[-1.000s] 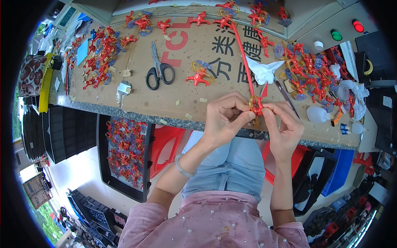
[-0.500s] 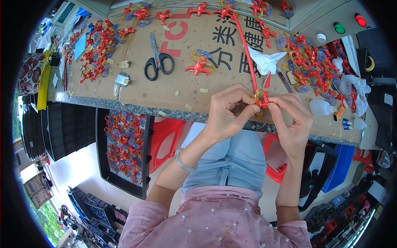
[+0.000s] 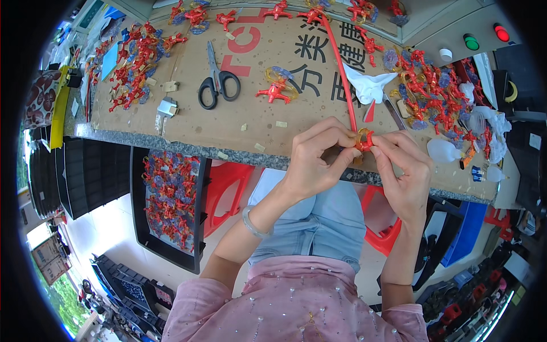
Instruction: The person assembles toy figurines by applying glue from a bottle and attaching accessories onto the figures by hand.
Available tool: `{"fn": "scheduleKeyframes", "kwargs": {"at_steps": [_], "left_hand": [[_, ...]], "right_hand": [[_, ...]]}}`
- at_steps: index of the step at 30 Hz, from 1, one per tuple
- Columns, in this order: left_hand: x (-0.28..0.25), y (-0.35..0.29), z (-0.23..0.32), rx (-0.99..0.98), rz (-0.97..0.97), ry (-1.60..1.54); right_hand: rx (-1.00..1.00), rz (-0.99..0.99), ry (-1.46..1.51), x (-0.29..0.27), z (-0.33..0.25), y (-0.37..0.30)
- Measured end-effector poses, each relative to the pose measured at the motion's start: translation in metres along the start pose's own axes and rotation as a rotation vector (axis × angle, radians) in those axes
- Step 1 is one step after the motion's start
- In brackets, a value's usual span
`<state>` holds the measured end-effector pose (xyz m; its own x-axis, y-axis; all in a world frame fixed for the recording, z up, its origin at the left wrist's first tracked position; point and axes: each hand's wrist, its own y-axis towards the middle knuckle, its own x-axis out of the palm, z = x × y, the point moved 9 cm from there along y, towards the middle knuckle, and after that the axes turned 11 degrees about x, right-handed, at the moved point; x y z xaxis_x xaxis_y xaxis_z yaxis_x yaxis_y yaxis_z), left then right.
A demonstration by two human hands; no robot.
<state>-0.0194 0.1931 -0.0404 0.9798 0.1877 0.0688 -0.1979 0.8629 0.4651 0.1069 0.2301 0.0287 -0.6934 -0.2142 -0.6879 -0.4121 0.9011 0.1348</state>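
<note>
Over the near edge of the table, my left hand (image 3: 320, 153) and my right hand (image 3: 403, 168) pinch one small red plastic figure (image 3: 366, 141) between thumbs and forefingers. A clear yellow curved piece shows on its left side, by my left fingertips; how the parts join is hidden. Just beyond the hands, a long thin red rod (image 3: 341, 80) lies pointing at them. A crumpled white cloth (image 3: 369, 86) and a flat metal tool (image 3: 394, 111) lie ahead of my right hand. Another red figure with clear yellow and purple rings (image 3: 276, 91) sits on the cardboard farther off.
Black-handled scissors (image 3: 215, 85) lie left of centre. Heaps of red figures (image 3: 134, 65) cover the left, and more figures (image 3: 430, 85) the right. A white squeeze bottle (image 3: 443, 149) lies near my right hand. A black tray (image 3: 199, 228) of figures is below the table edge.
Both hands have shifted very slightly, keeping their pinch on the red figure. The yellow piece now sits lower and closer against my left fingers. Nothing else has visibly moved on the table.
</note>
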Motion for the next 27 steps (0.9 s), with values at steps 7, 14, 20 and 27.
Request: {"fn": "scheduleKeyframes", "kwargs": {"at_steps": [7, 14, 20, 27], "left_hand": [[-0.001, -0.001, -0.001, 0.025, 0.011, 0.021], [-0.002, 0.001, 0.006, 0.077, 0.014, 0.073], [-0.005, -0.002, 0.002, 0.074, 0.044, 0.015], [-0.007, 0.000, 0.001, 0.050, 0.073, -0.009]], "right_hand": [[0.001, -0.007, 0.000, 0.000, -0.001, 0.000], [-0.023, 0.004, -0.031, 0.001, -0.004, 0.000], [-0.043, 0.034, -0.022, 0.003, -0.010, 0.000], [-0.051, 0.055, -0.020, 0.003, -0.011, 0.001]]}}
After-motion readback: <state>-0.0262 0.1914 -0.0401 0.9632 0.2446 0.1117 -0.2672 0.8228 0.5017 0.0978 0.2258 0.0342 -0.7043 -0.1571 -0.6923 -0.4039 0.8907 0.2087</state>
